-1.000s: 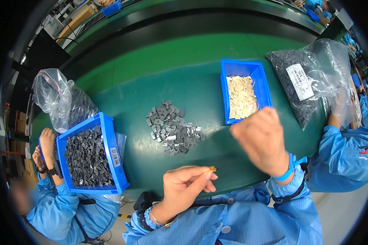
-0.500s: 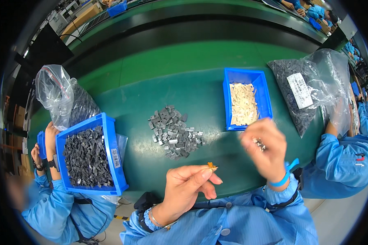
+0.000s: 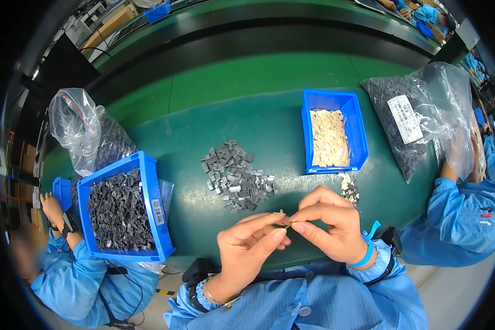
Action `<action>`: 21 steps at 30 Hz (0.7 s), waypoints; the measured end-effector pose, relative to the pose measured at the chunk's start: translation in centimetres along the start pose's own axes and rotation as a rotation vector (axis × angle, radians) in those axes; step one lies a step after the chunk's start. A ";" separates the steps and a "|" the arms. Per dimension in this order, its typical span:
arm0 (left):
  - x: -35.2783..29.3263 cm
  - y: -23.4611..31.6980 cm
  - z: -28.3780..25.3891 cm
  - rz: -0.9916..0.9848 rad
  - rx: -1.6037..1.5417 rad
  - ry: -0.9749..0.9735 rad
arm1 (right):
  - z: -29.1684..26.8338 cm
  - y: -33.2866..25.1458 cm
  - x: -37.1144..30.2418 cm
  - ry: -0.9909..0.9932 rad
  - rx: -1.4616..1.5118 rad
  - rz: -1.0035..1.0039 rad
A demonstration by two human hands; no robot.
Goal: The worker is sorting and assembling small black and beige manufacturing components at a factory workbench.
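My left hand [image 3: 248, 246] pinches a small tan piece [image 3: 281, 213] between thumb and forefinger, low over the table's near side. My right hand [image 3: 331, 224] meets it from the right with thumb and fingertips pinched together; what lies between them is mostly hidden. Beyond my hands, slightly left, is a loose pile of small dark grey pieces [image 3: 237, 177]. Past my right hand stands a blue bin [image 3: 363, 154] holding many flat tan pieces [image 3: 330, 137]. Small cream and dark bits [image 3: 348, 188] lie on the table by its near edge.
At left, a larger blue bin [image 3: 165, 242] full of dark pieces stands before a clear bag [image 3: 91, 132]. Another bag of dark pieces [image 3: 404, 129] lies at right. Co-workers in blue sit on both sides. A raised dark green ledge [image 3: 258, 66] runs behind the table [image 3: 176, 132].
My right hand has moved left and down from near the tan bin to my left fingertips. The bits by the bin have come into view. My left hand stays nearly in place.
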State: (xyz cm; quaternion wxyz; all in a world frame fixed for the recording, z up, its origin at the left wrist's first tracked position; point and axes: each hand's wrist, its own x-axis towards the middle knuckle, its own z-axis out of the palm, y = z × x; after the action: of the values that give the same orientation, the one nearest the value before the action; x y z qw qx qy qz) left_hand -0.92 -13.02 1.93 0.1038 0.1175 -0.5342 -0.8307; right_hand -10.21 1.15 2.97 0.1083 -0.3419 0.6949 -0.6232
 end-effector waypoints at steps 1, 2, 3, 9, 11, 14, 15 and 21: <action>0.1 -0.1 0.0 -0.004 0.001 -0.002 | -0.1 -0.1 0.2 -0.031 -0.036 -0.023; 0.2 -0.1 -0.1 0.049 0.020 0.003 | -0.2 -0.1 0.4 -0.063 -0.072 -0.048; 0.2 -0.1 -0.1 0.102 0.038 0.007 | -0.2 0.0 0.5 -0.061 -0.069 -0.047; 0.2 -0.3 -0.1 0.156 0.114 0.110 | 0.2 -0.3 0.3 -0.016 -0.018 0.008; 0.3 -0.5 -0.3 0.162 0.087 0.109 | 0.1 -0.6 0.2 0.013 -0.007 0.037; 0.3 -0.8 -0.2 0.184 0.066 0.098 | 0.7 -0.4 -0.1 -0.018 -0.028 0.048; 0.3 -0.9 -0.1 0.201 0.074 0.094 | 0.9 -0.3 -0.2 -0.013 -0.018 0.064; 0.2 -1.0 0.0 0.223 0.082 0.052 | 1.3 0.1 -0.4 0.039 -0.009 0.081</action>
State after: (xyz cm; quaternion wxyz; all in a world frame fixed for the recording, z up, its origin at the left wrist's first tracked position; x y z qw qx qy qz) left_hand -1.14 -12.68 0.95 0.2046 0.0831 -0.5748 -0.7880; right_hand -9.18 0.39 2.54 0.1183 -0.3020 0.7130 -0.6217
